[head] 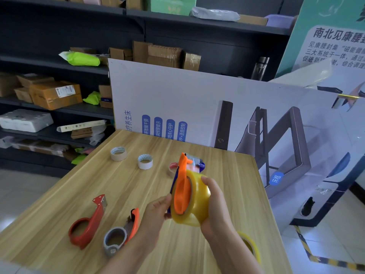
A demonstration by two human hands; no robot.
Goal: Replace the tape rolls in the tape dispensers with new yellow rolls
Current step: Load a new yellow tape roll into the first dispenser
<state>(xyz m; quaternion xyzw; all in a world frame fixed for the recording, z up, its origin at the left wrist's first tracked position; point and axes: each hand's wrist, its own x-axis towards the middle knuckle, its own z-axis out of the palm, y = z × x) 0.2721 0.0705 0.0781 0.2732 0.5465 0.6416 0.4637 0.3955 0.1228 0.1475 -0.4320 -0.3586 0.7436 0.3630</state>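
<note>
Nearest the lens: both forearms, meeting over the wooden surface (227,165). Right hand (214,204) wraps a yellow roll (199,202), fingers closed round its outer face. Left hand (156,209) pinches the rim of an orange dispenser (182,186) pressed against the roll's side; fingers clenched on it. Both are held up off the surface. Looks like seating the roll on the hub, not done yet.

A second yellow roll (251,247) sits on the surface just beside the right forearm, partly hidden. A red dispenser (87,224) and a grey-and-orange dispenser (122,232) lie to the left, both apparently empty. Three spent cores (145,161) rest further back, one half hidden behind the held dispenser.

Risks: roll going on skewed and jamming on the hub; fingertips near the serrated blade at the dispenser tip; forearm knocking the spare roll off the near edge.
</note>
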